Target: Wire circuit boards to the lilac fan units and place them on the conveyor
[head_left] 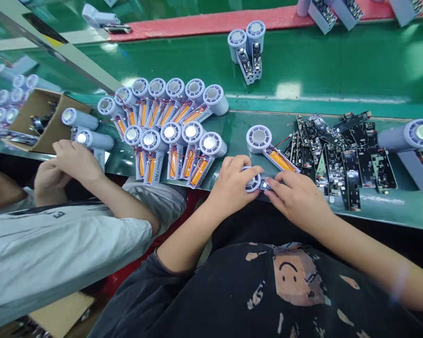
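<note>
"SpeedFAN" txt — on sev. fan handles [158, 167]

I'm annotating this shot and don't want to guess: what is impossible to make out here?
All in the head view:
- Held fan: body mostly hidden by the left hand.
- Whether the right hand grips or only touches it: fingertips cover the contact.
- Circuit board pile: lower boards buried under upper ones.
- Rightmost fan: handle cut off by the right edge.
- Printed board markings: too small.
</note>
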A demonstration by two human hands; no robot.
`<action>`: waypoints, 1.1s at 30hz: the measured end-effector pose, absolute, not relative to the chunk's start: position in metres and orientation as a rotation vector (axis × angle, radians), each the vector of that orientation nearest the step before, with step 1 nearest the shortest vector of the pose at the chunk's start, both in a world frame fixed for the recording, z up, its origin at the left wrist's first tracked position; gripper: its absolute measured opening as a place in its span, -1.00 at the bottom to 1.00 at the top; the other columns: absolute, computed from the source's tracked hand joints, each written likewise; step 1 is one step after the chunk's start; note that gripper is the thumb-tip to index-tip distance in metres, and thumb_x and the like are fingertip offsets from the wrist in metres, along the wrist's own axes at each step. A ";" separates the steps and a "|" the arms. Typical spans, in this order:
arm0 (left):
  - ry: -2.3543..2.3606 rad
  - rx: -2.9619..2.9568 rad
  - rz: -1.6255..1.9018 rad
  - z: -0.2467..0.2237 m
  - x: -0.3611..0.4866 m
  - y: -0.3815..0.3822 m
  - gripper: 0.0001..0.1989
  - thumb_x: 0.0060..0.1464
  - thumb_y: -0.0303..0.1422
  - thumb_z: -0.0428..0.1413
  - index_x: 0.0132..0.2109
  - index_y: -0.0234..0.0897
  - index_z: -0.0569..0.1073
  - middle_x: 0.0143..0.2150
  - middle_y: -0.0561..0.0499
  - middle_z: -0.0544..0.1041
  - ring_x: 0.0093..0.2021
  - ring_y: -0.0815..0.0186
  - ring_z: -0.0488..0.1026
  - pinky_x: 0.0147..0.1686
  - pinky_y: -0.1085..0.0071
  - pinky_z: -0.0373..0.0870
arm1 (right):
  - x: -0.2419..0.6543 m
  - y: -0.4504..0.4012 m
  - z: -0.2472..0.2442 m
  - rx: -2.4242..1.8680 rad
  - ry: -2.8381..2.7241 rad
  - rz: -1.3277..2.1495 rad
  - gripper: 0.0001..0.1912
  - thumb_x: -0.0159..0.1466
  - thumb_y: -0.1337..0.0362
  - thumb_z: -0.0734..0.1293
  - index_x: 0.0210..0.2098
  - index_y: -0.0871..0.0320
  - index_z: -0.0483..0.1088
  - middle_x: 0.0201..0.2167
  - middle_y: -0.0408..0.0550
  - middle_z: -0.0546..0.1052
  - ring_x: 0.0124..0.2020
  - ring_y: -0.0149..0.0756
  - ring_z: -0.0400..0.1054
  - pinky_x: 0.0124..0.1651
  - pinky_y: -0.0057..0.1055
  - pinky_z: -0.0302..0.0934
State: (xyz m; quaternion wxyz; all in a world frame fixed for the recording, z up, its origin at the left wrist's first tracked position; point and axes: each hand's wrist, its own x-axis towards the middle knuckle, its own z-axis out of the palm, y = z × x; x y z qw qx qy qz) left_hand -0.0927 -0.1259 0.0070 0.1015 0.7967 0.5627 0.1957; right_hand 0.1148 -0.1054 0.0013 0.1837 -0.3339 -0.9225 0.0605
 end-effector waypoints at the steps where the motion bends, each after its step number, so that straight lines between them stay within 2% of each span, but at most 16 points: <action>1: 1.654 2.352 0.576 0.007 -0.093 -0.125 -0.67 0.08 -0.33 0.26 0.02 -0.17 0.53 -0.04 -0.09 0.41 -0.06 0.13 0.30 0.00 0.16 0.28 | 0.115 -0.106 0.001 -0.949 -2.596 0.174 -0.71 0.45 0.24 0.20 -0.05 0.23 0.51 -0.27 0.02 0.49 -0.29 -0.22 0.28 -0.23 -0.27 0.10; 6: 1.617 2.349 0.584 0.007 -0.093 -0.124 -0.70 0.09 -0.34 0.25 0.00 -0.19 0.53 -0.05 -0.09 0.40 -0.03 0.13 0.31 0.02 0.16 0.26 | 0.118 -0.103 -0.003 -0.895 -2.534 0.155 -0.75 0.43 0.23 0.25 -0.06 0.18 0.54 -0.29 0.01 0.50 -0.22 -0.18 0.25 -0.14 -0.23 0.08; 10: 1.605 2.332 0.582 0.006 -0.093 -0.123 -0.72 0.11 -0.32 0.24 -0.01 -0.17 0.53 -0.04 -0.07 0.40 -0.01 0.13 0.31 0.04 0.15 0.24 | 0.118 -0.098 -0.009 -0.850 -2.521 0.285 -0.73 0.43 0.23 0.24 -0.06 0.17 0.55 -0.29 0.03 0.48 -0.19 -0.17 0.26 -0.06 -0.20 0.13; 15: 1.610 2.325 0.600 0.006 -0.092 -0.124 -0.73 0.09 -0.34 0.25 -0.03 -0.17 0.53 -0.06 -0.07 0.38 -0.04 0.14 0.28 0.03 0.17 0.25 | 0.115 -0.099 -0.012 -0.877 -2.487 0.340 -0.70 0.45 0.21 0.22 -0.08 0.20 0.55 -0.30 0.03 0.47 -0.22 -0.19 0.27 -0.07 -0.24 0.15; 18: 1.643 2.318 0.581 0.006 -0.091 -0.125 -0.71 0.07 -0.35 0.26 -0.02 -0.16 0.53 -0.05 -0.07 0.38 -0.03 0.13 0.28 0.04 0.16 0.26 | 0.115 -0.103 -0.011 -0.922 -2.459 0.310 -0.73 0.44 0.21 0.25 -0.09 0.19 0.56 -0.28 0.01 0.48 -0.20 -0.20 0.28 -0.09 -0.27 0.11; 22: 1.692 2.304 0.537 0.007 -0.090 -0.127 -0.66 0.07 -0.36 0.26 0.02 -0.15 0.52 -0.02 -0.09 0.38 -0.02 0.12 0.29 0.05 0.14 0.28 | 0.114 -0.107 -0.009 -1.088 -2.474 0.291 -0.80 0.38 0.18 0.35 -0.07 0.06 0.57 -0.27 -0.04 0.50 -0.19 -0.21 0.29 -0.10 -0.27 0.01; 27: 1.600 2.484 0.470 0.011 -0.092 -0.130 -0.64 0.12 -0.27 0.23 0.08 -0.12 0.53 0.11 -0.13 0.42 0.12 0.01 0.27 0.12 0.02 0.26 | 0.111 -0.106 -0.006 -1.185 -2.483 0.284 -0.86 0.32 0.14 0.42 -0.22 0.05 0.58 -0.32 -0.07 0.51 -0.15 -0.18 0.32 0.00 -0.19 -0.07; 29: 1.534 2.545 0.478 0.012 -0.094 -0.129 -0.70 0.17 -0.28 0.20 0.05 -0.12 0.55 0.12 -0.11 0.47 0.18 -0.02 0.26 0.18 -0.03 0.22 | 0.116 -0.106 0.000 -1.166 -2.464 0.334 -0.81 0.30 0.10 0.44 -0.18 0.06 0.56 -0.24 -0.05 0.55 -0.05 -0.12 0.33 0.10 -0.14 -0.09; 31: 1.497 2.551 0.472 0.012 -0.095 -0.128 -0.78 0.21 -0.28 0.17 -0.01 -0.15 0.57 0.06 -0.10 0.53 0.15 0.01 0.31 0.18 -0.03 0.23 | 0.128 -0.108 0.010 -1.152 -2.406 0.380 -0.62 0.25 0.02 0.47 -0.03 0.06 0.50 -0.06 0.00 0.55 0.07 -0.05 0.30 0.16 -0.11 -0.08; 33: 1.465 2.538 0.451 0.012 -0.096 -0.126 -0.81 0.23 -0.28 0.15 -0.05 -0.18 0.57 0.00 -0.09 0.56 0.10 0.04 0.35 0.15 0.00 0.27 | 0.145 -0.112 0.020 -1.191 -2.364 0.363 -0.48 0.20 -0.02 0.49 0.07 0.06 0.44 0.08 0.04 0.48 0.11 -0.02 0.27 0.14 -0.13 -0.03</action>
